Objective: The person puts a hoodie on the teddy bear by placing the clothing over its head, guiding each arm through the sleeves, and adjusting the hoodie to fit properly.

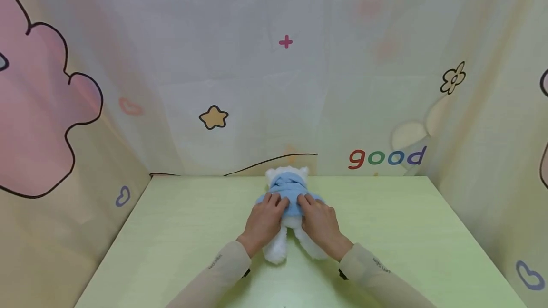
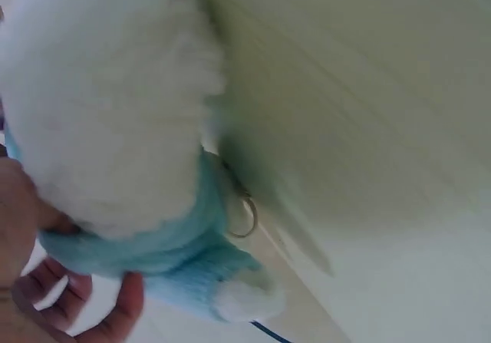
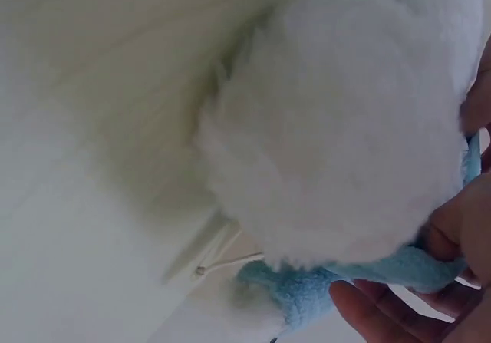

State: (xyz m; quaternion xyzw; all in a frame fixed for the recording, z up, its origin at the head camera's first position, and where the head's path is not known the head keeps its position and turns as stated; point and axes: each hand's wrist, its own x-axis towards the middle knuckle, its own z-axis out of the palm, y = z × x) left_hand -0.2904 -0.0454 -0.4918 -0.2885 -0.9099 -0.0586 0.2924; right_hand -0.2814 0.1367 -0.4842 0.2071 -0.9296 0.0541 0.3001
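Observation:
A white plush toy (image 1: pixel 276 248) with small ears on its head and a blue hooded top (image 1: pixel 290 183) lies on the table, its head toward the back and its legs toward me. My left hand (image 1: pixel 264 218) pinches the top's lower hem on the left side. On the right side, my right hand (image 1: pixel 321 222) pinches the same hem. Both wrist views show thumb and fingers on the blue cloth (image 2: pixel 176 243), below the fluffy white body (image 3: pixel 330 136). The toy's face is hidden in the head view.
The light green table (image 1: pixel 192 241) ends at a printed curtain (image 1: pixel 257 70) at the back, and more curtain hangs at both sides. In the left wrist view a thin curved loop (image 2: pixel 253 219) shows beside the toy; I cannot tell what it is.

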